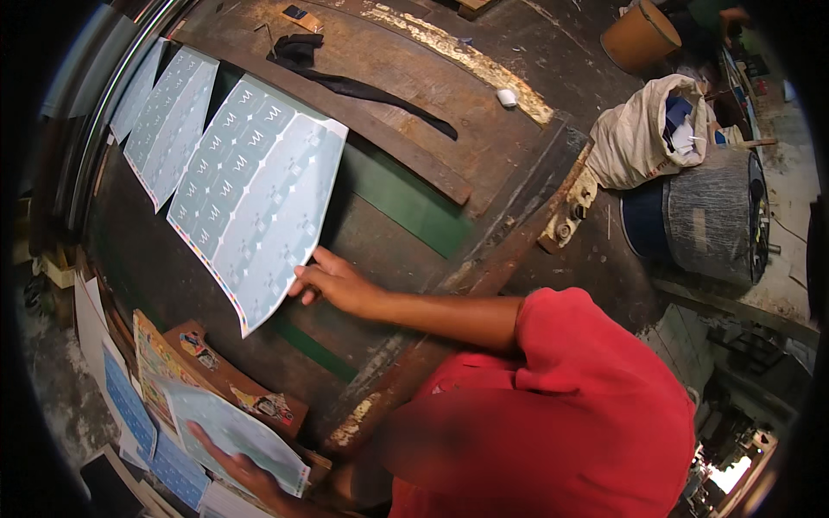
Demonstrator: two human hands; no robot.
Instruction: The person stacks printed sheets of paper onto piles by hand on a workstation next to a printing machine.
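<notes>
My right hand (332,281) reaches across a dark worktable and pinches the near edge of a pale blue-grey printed sheet (259,164). That sheet slants over the table, its near corner curling, with a white squiggle pattern and a strip of colour marks along one edge. Beyond it two similar printed sheets (171,121) lie overlapping in a row towards a shiny metal roller (112,95). At the lower left my left hand (229,457) grips another pale printed sheet (242,423), its fingers lying over the surface; whether more sheets are beneath it I cannot tell.
Blue printed sheets (173,470) are stacked at the lower left beside a brown board (216,363). A black cloth (371,91) and a white cap-like piece (507,97) rest on the table. At right stand a stuffed sack (639,129), a wrapped drum (712,216) and an orange-brown bin (641,36).
</notes>
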